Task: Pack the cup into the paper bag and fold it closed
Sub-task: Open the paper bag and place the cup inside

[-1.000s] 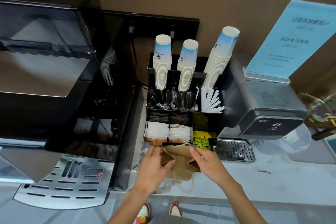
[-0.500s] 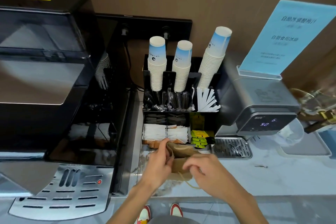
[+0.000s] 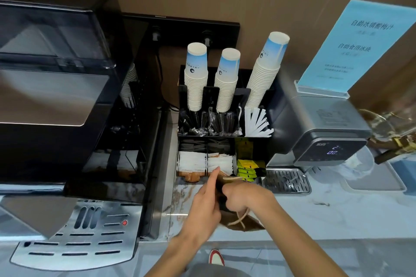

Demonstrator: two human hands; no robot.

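A brown paper bag [image 3: 245,224] with a pale string handle lies on the marbled counter just in front of the black organiser. My right hand [image 3: 245,195] lies closed over the bag's top and covers most of it. My left hand [image 3: 206,207] grips the bag's left side, its forefinger stretched out toward the sachets. Whether a cup is inside the bag is hidden. Three stacks of white and blue paper cups [image 3: 196,76] stand upside down at the back of the organiser.
The black organiser [image 3: 225,139] holds stirrers, straws and sachets. A large black coffee machine [image 3: 56,87] with a metal drip tray fills the left. A grey dispenser [image 3: 324,130] with its own drip tray stands on the right, a blue sign [image 3: 358,47] on top.
The bag's open top has been pressed down flat. My right hand moved left over the top of the bag, and my left hand shifted down along its left side.
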